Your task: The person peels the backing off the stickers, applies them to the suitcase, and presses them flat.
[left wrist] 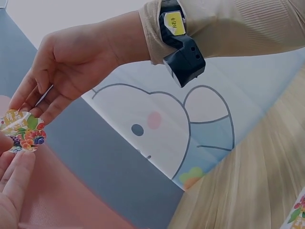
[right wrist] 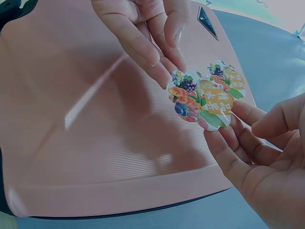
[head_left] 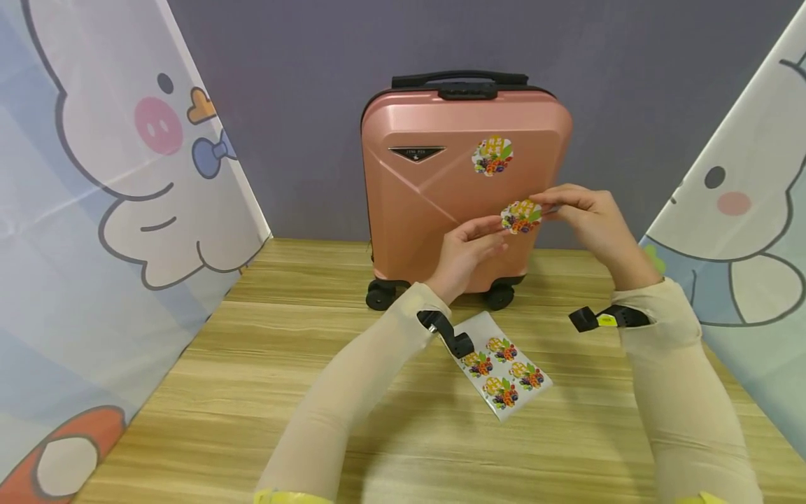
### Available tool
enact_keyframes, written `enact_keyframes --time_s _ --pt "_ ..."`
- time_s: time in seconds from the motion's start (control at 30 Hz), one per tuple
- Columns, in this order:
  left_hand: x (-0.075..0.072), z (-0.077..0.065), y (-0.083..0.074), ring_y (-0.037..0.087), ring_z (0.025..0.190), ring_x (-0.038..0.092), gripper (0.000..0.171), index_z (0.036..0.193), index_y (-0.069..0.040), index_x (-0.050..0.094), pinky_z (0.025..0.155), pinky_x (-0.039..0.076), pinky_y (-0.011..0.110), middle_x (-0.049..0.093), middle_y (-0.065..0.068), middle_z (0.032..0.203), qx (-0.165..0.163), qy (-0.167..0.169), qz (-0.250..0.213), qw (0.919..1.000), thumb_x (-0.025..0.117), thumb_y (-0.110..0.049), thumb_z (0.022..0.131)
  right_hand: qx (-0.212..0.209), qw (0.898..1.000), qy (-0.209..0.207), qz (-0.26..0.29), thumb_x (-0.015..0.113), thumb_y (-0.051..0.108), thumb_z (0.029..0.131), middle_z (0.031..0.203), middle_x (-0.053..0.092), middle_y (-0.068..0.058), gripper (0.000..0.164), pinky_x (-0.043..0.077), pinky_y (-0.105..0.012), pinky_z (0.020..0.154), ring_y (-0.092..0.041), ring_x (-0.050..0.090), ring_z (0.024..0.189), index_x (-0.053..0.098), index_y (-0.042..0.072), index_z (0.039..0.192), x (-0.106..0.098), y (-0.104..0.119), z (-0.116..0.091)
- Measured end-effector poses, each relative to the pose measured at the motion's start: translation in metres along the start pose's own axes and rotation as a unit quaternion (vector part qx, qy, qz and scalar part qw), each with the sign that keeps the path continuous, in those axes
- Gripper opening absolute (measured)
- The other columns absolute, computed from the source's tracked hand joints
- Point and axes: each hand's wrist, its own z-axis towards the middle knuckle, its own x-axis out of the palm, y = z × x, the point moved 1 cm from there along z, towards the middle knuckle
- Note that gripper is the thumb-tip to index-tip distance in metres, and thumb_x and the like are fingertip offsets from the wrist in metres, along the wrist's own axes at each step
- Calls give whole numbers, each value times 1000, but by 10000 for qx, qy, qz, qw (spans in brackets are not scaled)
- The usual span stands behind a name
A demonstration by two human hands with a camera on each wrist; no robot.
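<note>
A loose fruit-print sticker (head_left: 521,216) is held up in front of the pink suitcase (head_left: 412,231), apart from its shell as far as the right wrist view shows. My left hand (head_left: 466,255) pinches its left edge, the thumb partly over the print in the left wrist view. At the opposite edge, my right hand (head_left: 592,217) holds the sticker (right wrist: 202,101) between its fingertips. Another sticker (head_left: 492,155) of the same print is stuck on the suitcase's upper right, beside the dark triangular badge (head_left: 417,153).
On the wooden table (head_left: 264,350) a sheet (head_left: 481,329) with several more stickers lies below my hands, partly behind the left wrist camera (head_left: 462,344). The suitcase stands on black wheels (head_left: 380,295) against a grey panel (head_left: 283,105). Cartoon-print cloths (head_left: 113,231) flank both sides.
</note>
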Motion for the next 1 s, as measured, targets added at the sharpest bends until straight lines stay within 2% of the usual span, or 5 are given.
enact_keyframes --time_s 0.13,0.4,0.57,0.73,1.0 --pt "4 1 -2 47 119 56 33 126 8 63 90 56 41 69 17 113 -52 -74 -37 10000 62 10 93 16 10000 -16 62 44 -6 97 106 67 10 32 54 -17 80 -10 63 95 70 -8 116 -3 3 3" --pt "8 4 -7 44 116 59 33 126 2 65 102 43 58 70 12 113 -143 -38 -54 9999 63 6 94 33 10000 -53 -5 44 -5 98 107 66 8 33 53 -17 80 -11 62 96 70 -6 118 -7 7 8" --pt "11 5 -11 29 97 71 31 125 -3 68 102 43 59 72 8 112 -129 -58 205 9997 65 1 94 27 9999 -97 15 47 -6 98 106 67 9 31 53 -16 81 -11 62 97 72 -4 117 -9 10 11" --pt "16 7 -14 14 82 70 32 125 -2 68 97 48 58 73 10 111 70 -30 311 9995 66 1 94 128 9998 -157 -22 49 -6 97 107 67 9 33 51 -17 82 -11 61 99 73 1 118 -13 13 15" --pt "22 13 -19 34 106 68 34 127 7 63 89 57 43 69 17 119 356 58 60 9993 62 9 94 87 9995 -240 185 48 -8 95 107 67 8 36 50 -17 82 -11 61 100 74 3 117 -16 16 21"
